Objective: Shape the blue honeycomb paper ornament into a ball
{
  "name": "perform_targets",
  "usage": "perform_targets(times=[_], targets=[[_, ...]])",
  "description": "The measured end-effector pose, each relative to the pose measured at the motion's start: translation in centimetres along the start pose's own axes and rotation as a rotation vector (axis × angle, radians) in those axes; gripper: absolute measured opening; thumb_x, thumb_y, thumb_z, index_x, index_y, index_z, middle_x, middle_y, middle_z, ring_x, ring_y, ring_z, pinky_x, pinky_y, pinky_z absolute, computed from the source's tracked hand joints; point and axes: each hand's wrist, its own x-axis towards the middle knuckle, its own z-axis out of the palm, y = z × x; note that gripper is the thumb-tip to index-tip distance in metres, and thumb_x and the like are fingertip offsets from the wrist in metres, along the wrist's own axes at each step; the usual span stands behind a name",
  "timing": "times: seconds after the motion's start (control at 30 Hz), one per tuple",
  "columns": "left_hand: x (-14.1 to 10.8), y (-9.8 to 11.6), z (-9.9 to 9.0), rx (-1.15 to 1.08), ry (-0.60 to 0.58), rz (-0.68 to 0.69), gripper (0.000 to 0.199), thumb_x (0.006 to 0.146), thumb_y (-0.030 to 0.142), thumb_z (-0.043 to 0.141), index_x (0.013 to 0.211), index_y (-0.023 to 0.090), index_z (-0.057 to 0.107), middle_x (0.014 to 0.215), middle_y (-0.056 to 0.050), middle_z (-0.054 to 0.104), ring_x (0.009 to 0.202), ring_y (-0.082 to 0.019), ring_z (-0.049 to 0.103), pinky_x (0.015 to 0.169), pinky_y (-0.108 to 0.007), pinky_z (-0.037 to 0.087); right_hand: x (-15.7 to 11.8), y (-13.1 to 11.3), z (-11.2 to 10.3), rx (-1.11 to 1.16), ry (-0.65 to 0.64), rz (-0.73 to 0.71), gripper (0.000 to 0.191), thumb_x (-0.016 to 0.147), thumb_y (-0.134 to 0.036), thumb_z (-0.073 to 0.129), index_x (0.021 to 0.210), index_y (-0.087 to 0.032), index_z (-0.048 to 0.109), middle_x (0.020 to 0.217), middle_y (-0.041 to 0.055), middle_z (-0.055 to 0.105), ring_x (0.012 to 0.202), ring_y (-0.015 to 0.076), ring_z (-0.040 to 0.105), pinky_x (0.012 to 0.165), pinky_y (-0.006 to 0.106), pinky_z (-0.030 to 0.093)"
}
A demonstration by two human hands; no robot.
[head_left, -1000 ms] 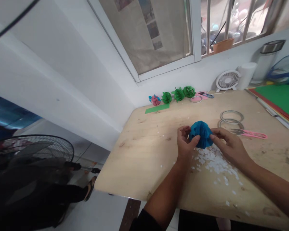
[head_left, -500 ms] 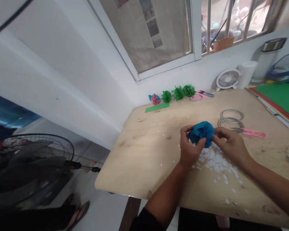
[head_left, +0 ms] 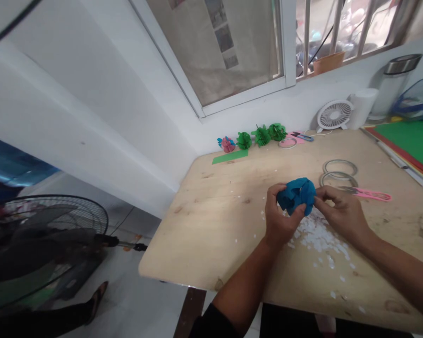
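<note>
A blue folded paper flower is held up above the wooden table, its petals curled and layered. My left hand is closed round its left side, thumb pressed on the front. On the flower's right edge, my right hand pinches a petal between thumb and fingertips. Many small white paper bits lie scattered on the table beneath. Just beyond my right hand are pink-handled thread snips and two metal rings.
Along the wall sit green paper balls, a pink-and-blue one, a green strip and blue snips. Farther right stand a small white fan, a bottle and coloured paper sheets. A floor fan is left of the table.
Both hands and the blue flower have shifted slightly right, and the flower has turned a little. At lower left, another person's sandalled foot has moved; only one shows now.
</note>
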Motion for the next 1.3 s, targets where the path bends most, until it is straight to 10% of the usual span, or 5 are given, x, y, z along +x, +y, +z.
perform_targets(times=[0.5,0.87,1.3], targets=[[0.4,0.6,0.1,0.059,0.022,-0.095,0.046,0.075,0.023,0.077,0.12,0.024,0.064,0.116,-0.007,0.067,0.11,-0.025,0.063,0.102,-0.043,0.048,0.1,1.2,0.3,-0.015,0.031,0.023,0.019,0.077,-0.042,0.063,0.073,-0.025,0.069,0.064,0.0004,0.066,0.062,0.019,0.061,0.061,0.033,0.049],[0.9,0.0,-0.1,-0.216,0.076,-0.229,0.056,0.077,0.058,0.075,0.118,0.021,0.066,0.118,-0.011,0.069,0.112,-0.026,0.064,0.1,-0.041,0.049,0.8,1.8,0.5,0.421,-0.08,0.303,0.037,0.058,-0.054,0.087,0.066,-0.023,0.069,0.06,0.0005,0.068,0.057,0.0173,0.059,0.054,0.029,0.048],[1.2,0.1,-0.4,-0.17,0.091,-0.256,0.04,0.076,0.038,0.079,0.112,0.023,0.071,0.108,-0.008,0.073,0.102,-0.024,0.067,0.093,-0.041,0.05,0.5,1.7,0.7,0.501,-0.066,0.353,0.032,0.054,-0.048,0.091,0.067,-0.026,0.071,0.064,-0.0004,0.07,0.06,0.0179,0.061,0.058,0.031,0.05]])
